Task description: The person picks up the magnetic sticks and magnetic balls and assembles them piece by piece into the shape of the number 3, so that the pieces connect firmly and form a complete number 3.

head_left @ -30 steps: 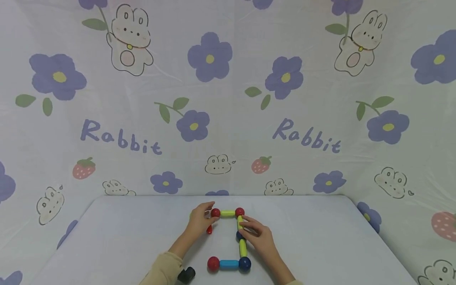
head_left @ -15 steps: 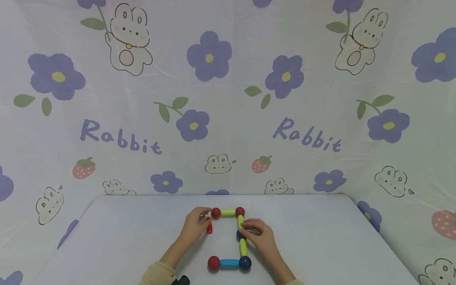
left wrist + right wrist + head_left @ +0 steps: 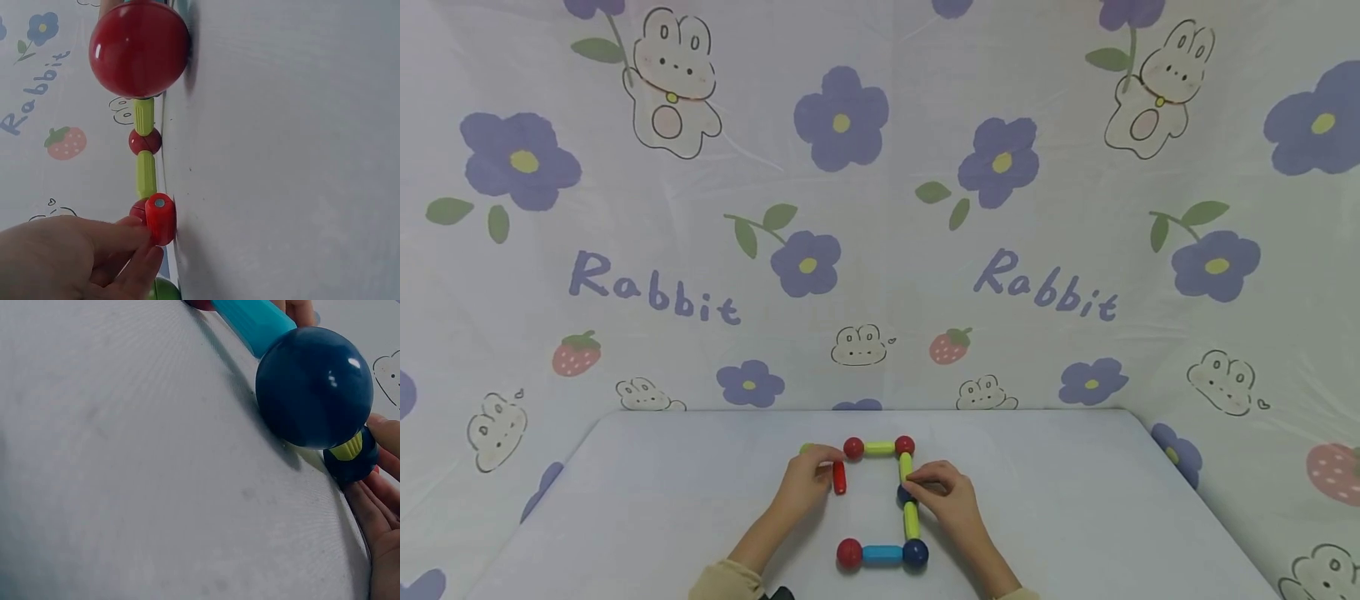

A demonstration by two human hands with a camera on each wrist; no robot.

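On the white table lies an open-sided outline of magnetic rods and balls. Beside its far left red ball [image 3: 853,448], my left hand [image 3: 805,481] pinches a red magnetic rod [image 3: 839,478]; the rod's metal end shows in the left wrist view. A yellow-green rod [image 3: 880,448] joins that ball to another red ball [image 3: 905,446]. My right hand [image 3: 946,493] holds the middle dark blue ball [image 3: 351,464] on the right side, between two yellow-green rods. Nearer, a blue rod [image 3: 882,555] links a red ball [image 3: 849,553] and a dark blue ball [image 3: 915,553].
A green ball [image 3: 164,290] sits behind my left hand, mostly hidden in the head view. A black object [image 3: 781,593] shows by the left sleeve. Patterned cloth [image 3: 880,208] rises behind the table's far edge.
My left hand has drawn back leftward from the far left red ball, and more of the red rod shows now. My right hand stays almost where it was.
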